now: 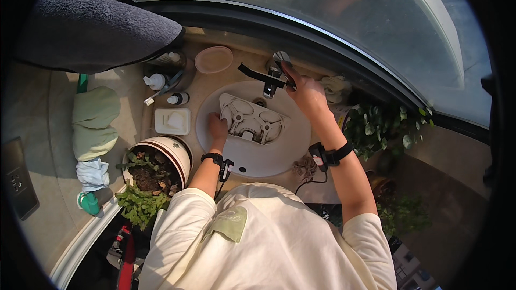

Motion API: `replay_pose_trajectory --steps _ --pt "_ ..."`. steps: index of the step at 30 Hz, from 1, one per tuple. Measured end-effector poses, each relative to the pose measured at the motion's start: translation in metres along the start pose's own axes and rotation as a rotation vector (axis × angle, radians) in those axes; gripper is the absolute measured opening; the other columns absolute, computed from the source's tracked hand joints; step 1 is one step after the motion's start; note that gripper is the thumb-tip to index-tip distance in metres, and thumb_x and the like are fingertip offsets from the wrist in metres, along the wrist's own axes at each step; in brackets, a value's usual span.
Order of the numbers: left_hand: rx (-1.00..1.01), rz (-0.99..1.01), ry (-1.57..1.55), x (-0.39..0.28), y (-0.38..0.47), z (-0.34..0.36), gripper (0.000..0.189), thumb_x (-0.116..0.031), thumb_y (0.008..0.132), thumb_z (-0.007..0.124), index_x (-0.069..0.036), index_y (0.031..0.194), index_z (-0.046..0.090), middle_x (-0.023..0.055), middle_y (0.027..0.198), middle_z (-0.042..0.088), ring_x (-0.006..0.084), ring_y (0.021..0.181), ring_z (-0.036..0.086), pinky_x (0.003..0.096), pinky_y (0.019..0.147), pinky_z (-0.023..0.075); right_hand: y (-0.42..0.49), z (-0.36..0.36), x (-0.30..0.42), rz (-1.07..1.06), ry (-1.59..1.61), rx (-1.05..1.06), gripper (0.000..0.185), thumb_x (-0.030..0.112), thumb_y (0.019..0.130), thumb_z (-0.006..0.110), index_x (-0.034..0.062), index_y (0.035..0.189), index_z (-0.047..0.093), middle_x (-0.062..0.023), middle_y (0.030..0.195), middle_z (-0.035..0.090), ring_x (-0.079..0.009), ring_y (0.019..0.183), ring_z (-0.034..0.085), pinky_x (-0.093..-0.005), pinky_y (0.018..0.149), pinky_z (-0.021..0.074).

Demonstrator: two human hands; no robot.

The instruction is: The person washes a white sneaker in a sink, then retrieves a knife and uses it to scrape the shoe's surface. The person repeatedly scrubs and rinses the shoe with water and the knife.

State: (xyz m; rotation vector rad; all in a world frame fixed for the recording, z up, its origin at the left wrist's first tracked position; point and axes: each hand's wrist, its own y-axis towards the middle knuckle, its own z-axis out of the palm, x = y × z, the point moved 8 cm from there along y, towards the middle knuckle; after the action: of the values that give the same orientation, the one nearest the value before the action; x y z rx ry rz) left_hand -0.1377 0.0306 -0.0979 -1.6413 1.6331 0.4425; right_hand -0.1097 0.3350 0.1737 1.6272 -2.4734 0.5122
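My left hand (218, 126) grips the left end of a white plastic panel (258, 109) with round cutouts and dark grime in its recesses. The panel lies tilted inside a white oval washbasin (266, 163), its right end near the far wall of the bowl. Beyond it, my right hand (306, 88) is at the chrome faucet (269, 88), fingers raised against the lever (281, 57). That same hand holds a long, thin black tool (260, 75), possibly a brush, which crosses in front of the faucet. Whether water is running cannot be made out.
Left of the basin are a white soap dish (172, 121), a small bottle (178, 98), a toothbrush (163, 88) and a potted plant (155, 169). A pink oval dish (213, 59) sits behind. Rightward are a crumpled cloth (336, 88) and leafy plants (377, 127). A grey towel (105, 28) hangs upper left.
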Motion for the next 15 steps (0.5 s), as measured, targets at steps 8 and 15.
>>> replay_pose_trajectory --steps 8,15 --pt "0.248 -0.079 -0.493 -0.032 0.009 0.008 0.023 -0.012 0.083 0.050 0.002 0.101 0.053 0.0121 0.087 0.056 0.0224 0.076 0.050 0.0323 0.073 0.0406 -0.001 -0.005 0.002 -0.007 0.052 -0.032 0.064 0.014 0.075 0.059 0.0299 0.134 0.041 -0.0178 0.075 0.061 -0.0345 0.067 0.060 -0.0427 0.060 0.0490" --pt "0.350 -0.125 -0.402 -0.064 0.004 -0.013 0.031 -0.028 0.088 0.057 -0.002 0.104 0.051 0.0043 0.080 0.049 0.0141 0.071 0.043 0.0282 0.066 0.0380 0.002 -0.004 0.000 0.023 0.096 -0.016 0.063 0.010 0.074 0.058 0.0307 0.132 0.044 -0.0179 0.075 0.061 -0.0348 0.066 0.059 -0.0427 0.059 0.0482"
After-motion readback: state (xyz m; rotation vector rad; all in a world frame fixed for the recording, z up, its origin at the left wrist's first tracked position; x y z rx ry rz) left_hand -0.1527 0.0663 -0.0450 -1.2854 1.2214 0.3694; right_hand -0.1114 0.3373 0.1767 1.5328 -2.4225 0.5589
